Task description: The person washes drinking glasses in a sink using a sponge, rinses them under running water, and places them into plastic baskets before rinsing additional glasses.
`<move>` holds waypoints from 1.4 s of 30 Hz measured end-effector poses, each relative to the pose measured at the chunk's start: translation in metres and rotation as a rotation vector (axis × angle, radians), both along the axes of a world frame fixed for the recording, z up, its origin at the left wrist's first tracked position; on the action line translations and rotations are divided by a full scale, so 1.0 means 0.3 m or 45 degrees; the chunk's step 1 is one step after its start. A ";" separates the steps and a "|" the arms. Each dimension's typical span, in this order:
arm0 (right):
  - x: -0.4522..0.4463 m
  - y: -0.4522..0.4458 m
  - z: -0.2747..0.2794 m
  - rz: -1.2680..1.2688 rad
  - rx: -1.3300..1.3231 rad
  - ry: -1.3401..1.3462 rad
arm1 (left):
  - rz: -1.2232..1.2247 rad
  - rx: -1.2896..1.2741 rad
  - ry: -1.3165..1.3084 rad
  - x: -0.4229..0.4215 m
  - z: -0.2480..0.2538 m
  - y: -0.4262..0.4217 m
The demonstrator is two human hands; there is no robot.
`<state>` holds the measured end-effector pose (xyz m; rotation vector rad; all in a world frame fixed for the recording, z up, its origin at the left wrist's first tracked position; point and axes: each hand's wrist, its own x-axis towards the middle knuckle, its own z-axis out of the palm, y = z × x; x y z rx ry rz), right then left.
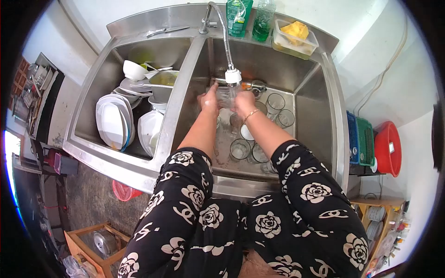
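Under the white faucet head (pixel 233 76), a clear drinking glass (pixel 225 96) is held between my two hands, with water running over it. My left hand (pixel 209 99) grips its left side, thumb up. On the right side, my right hand (pixel 244 103) is closed against the glass, its fingers partly hidden by water and blur. Below them in the right basin stand several drinking glasses, among them one glass (pixel 240 149) near the front and another glass (pixel 276 101) to the right. A small round white item (pixel 246 133) lies by my right wrist.
The left basin holds stacked white plates (pixel 111 125), a white bowl (pixel 134 70) and a metal container (pixel 162 92). Along the back ledge are a knife (pixel 168 30), a green pouch (pixel 238 18), a bottle of green liquid (pixel 263 25) and a plastic tub (pixel 294 46) with a yellow sponge.
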<state>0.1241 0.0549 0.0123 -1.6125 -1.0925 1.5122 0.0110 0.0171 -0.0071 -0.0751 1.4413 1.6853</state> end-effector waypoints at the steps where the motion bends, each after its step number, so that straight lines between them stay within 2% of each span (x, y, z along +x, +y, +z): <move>1: -0.003 -0.019 -0.022 0.127 0.182 -0.076 | 0.038 0.001 -0.039 0.008 -0.008 0.012; 3: -0.016 -0.094 -0.076 0.294 0.983 -0.467 | 0.116 0.003 -0.116 0.024 -0.017 0.033; 5: 0.008 -0.213 -0.021 0.628 1.105 -0.323 | -0.237 0.042 -0.274 0.010 0.003 0.033; 6: 0.045 -0.216 0.049 0.807 1.098 -0.494 | -0.489 -0.024 -0.213 -0.014 -0.033 0.044; 8: 0.126 -0.209 0.171 1.162 1.062 -0.831 | -0.520 0.073 -0.456 -0.012 -0.082 0.083; 9: 0.121 -0.190 0.172 1.174 0.985 -0.822 | -0.533 0.124 -0.581 -0.006 -0.093 0.100; 11: 0.100 -0.121 0.155 1.197 0.817 -0.802 | -0.625 0.177 -0.524 0.005 -0.076 0.099; 12: 0.053 -0.050 0.032 1.047 0.556 -0.470 | -0.676 0.198 -0.489 0.006 -0.066 0.097; 15: 0.002 -0.141 -0.007 0.857 0.983 -0.300 | -0.823 0.267 -0.346 -0.030 -0.158 0.151; 16: 0.060 -0.146 0.027 1.037 1.032 -0.611 | -0.802 0.308 -0.558 0.011 0.018 0.047; 17: 0.118 -0.153 0.065 1.220 1.105 -0.909 | -0.786 0.168 -0.484 0.019 0.053 0.023; 19: 0.171 -0.123 0.150 1.509 1.260 -1.235 | -0.747 -0.106 -0.327 0.018 0.077 0.008; 20: 0.148 -0.138 0.174 1.474 1.010 -1.197 | -0.756 -0.072 -0.339 0.019 0.059 0.021; 23: 0.044 -0.086 0.006 1.140 0.507 -0.429 | -0.840 0.144 -0.541 -0.040 -0.172 0.135; 24: 0.050 -0.129 0.039 1.160 0.727 -0.331 | -0.747 0.054 -0.591 -0.002 -0.042 0.084; 27: 0.185 -0.124 0.062 1.342 1.738 -0.951 | -0.751 0.087 -0.634 0.002 -0.034 0.053; 28: 0.198 -0.122 0.085 1.419 1.510 -1.066 | -0.734 0.114 -0.571 0.012 -0.023 0.051; 30: 0.116 -0.113 0.121 1.306 0.958 -0.889 | -0.702 0.170 -0.449 0.042 0.001 0.061; 31: 0.084 -0.127 0.112 1.234 0.676 -0.789 | -0.747 0.163 -0.481 0.031 -0.064 0.081; 32: 0.077 -0.138 0.096 0.910 0.253 -0.020 | -0.787 0.162 -0.507 -0.004 -0.135 0.116; 33: 0.101 -0.148 0.079 1.088 0.661 -0.396 | -0.824 0.165 -0.529 -0.029 -0.180 0.137; 34: 0.144 -0.159 0.061 1.237 1.075 -0.782 | -0.738 0.222 -0.609 0.029 0.016 0.045; 35: 0.173 -0.164 0.056 1.355 1.491 -1.183 | -0.724 0.120 -0.618 0.027 -0.002 0.053; 37: 0.179 -0.170 0.090 1.378 1.282 -1.183 | -0.688 -0.089 -0.637 0.012 -0.046 0.062; 38: 0.175 -0.156 0.114 1.386 1.189 -1.187 | -0.699 -0.003 -0.603 0.000 -0.061 0.080; 41: 0.090 -0.151 0.163 0.942 0.014 0.181 | -0.694 0.154 -0.574 0.011 -0.059 0.057; 42: 0.088 -0.147 0.156 1.129 0.085 0.068 | -0.661 0.167 -0.595 0.009 -0.028 0.045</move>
